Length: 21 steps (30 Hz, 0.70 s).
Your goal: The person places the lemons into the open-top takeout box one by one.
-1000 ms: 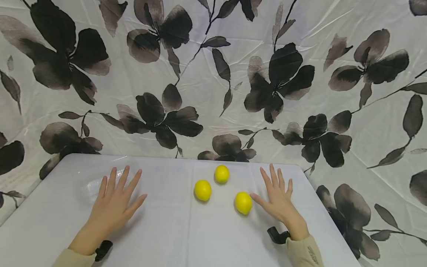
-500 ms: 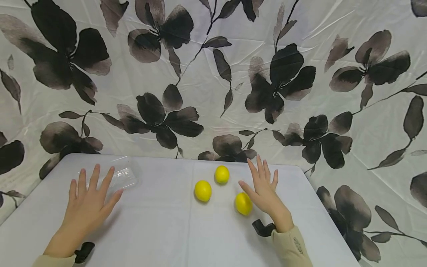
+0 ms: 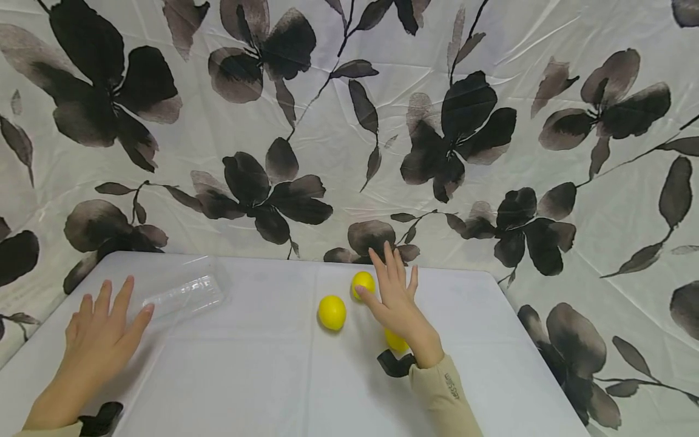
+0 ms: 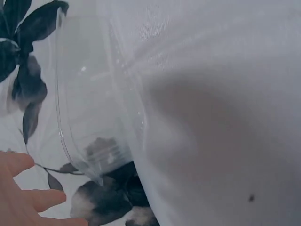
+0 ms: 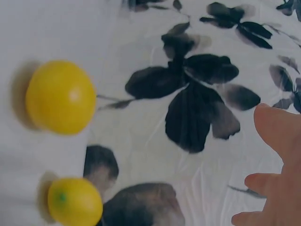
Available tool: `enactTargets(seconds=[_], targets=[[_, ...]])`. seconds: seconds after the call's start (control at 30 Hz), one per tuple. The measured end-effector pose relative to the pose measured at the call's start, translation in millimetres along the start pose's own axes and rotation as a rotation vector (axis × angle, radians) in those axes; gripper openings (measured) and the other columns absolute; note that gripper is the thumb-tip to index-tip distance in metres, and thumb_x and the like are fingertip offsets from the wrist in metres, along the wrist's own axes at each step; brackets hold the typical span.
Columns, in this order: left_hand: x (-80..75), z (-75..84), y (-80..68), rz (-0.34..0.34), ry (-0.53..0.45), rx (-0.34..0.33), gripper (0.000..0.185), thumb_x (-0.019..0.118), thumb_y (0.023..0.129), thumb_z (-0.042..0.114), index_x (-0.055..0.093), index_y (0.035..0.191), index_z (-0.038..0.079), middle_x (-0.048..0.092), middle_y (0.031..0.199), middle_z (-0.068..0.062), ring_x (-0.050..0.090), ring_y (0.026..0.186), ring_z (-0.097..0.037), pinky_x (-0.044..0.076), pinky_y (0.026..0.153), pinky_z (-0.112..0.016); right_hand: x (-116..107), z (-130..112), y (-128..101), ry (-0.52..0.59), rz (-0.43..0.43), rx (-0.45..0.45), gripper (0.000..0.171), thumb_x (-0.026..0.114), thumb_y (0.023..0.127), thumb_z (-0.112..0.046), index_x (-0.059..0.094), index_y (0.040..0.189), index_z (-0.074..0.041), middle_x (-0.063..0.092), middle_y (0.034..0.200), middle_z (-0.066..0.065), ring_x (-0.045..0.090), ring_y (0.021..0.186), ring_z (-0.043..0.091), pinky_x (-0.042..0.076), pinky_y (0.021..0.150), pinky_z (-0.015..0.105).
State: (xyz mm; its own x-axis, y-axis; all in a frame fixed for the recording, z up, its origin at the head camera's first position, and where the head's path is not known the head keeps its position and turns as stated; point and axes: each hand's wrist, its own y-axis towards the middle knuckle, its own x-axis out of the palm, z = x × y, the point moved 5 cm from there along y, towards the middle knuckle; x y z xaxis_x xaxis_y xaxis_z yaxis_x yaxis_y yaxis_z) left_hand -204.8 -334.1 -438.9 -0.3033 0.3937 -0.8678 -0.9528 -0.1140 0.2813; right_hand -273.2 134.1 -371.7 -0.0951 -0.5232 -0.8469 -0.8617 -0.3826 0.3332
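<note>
Three lemons on the white table (image 3: pixel 262 376), right of centre. Far lemon (image 3: pixel 360 283) near the back edge, partly covered by the right hand (image 3: pixel 395 306); left lemon (image 3: pixel 332 312) just beside that hand's thumb, apart from it; near lemon (image 3: pixel 394 341) mostly hidden under the right wrist. Right hand above the lemons, fingers straight and spread, gripping nothing; contact with the far lemon cannot be told from the head view. Right wrist view: two lemons at the left, the larger-looking one (image 5: pixel 60 96) above the smaller-looking one (image 5: pixel 74 201), fingertips (image 5: pixel 277 127) at the right edge, well apart from both. Left hand (image 3: pixel 98 340) flat near the table's left edge, fingers extended and relaxed, holding nothing. Clear plastic container (image 3: pixel 185 291) just beyond the left fingertips, lying on the table near the back left corner; touching or not, cannot tell. Left wrist view: same container (image 4: pixel 94 99) close up, transparent, on the white cloth, with fingers (image 4: pixel 21 197) at the lower left. Cream sleeves and black wrist straps on both arms. Behind and around, a white cloth (image 3: pixel 349 121) printed with dark flowers.
</note>
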Motion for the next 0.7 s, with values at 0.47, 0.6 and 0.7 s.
enactTargets(seconds=[0.47, 0.6, 0.7], targets=[[-11.7, -32.4, 5.1, -0.012, -0.215, -0.108, 0.071, 0.029, 0.108, 0.033, -0.008, 0.152, -0.009, -0.013, 0.152, -0.042, -0.008, 0.138, -0.063, -0.002, 0.100, -0.083, 39.5, -57.1, 36.1, 0.233, -0.083, -0.091, 0.074, 0.040, 0.102, -0.052, 0.008, 0.160, -0.017, -0.011, 0.166, 0.005, -0.009, 0.152, 0.024, -0.020, 0.113, 0.060], [-9.2, -37.9, 5.0, -0.007, -0.342, -0.145, 0.072, 0.028, 0.108, 0.030, -0.013, 0.150, -0.011, -0.015, 0.152, -0.041, -0.010, 0.139, -0.060, -0.006, 0.109, -0.073, 56.8, -70.6, 48.3, 0.346, -0.093, -0.110, 0.078, 0.039, 0.102, -0.055, 0.007, 0.160, -0.016, -0.008, 0.166, 0.004, -0.005, 0.152, 0.021, -0.018, 0.116, 0.055], [-3.9, -42.7, 4.9, -0.034, -0.461, -0.191, 0.073, 0.026, 0.107, 0.031, -0.017, 0.149, -0.010, -0.014, 0.152, -0.042, -0.007, 0.138, -0.061, -0.002, 0.110, -0.072, 71.5, -78.9, 56.1, 0.472, -0.091, -0.098, 0.078, 0.042, 0.101, -0.053, 0.007, 0.160, -0.017, -0.004, 0.167, 0.002, -0.003, 0.152, 0.018, -0.015, 0.119, 0.050]])
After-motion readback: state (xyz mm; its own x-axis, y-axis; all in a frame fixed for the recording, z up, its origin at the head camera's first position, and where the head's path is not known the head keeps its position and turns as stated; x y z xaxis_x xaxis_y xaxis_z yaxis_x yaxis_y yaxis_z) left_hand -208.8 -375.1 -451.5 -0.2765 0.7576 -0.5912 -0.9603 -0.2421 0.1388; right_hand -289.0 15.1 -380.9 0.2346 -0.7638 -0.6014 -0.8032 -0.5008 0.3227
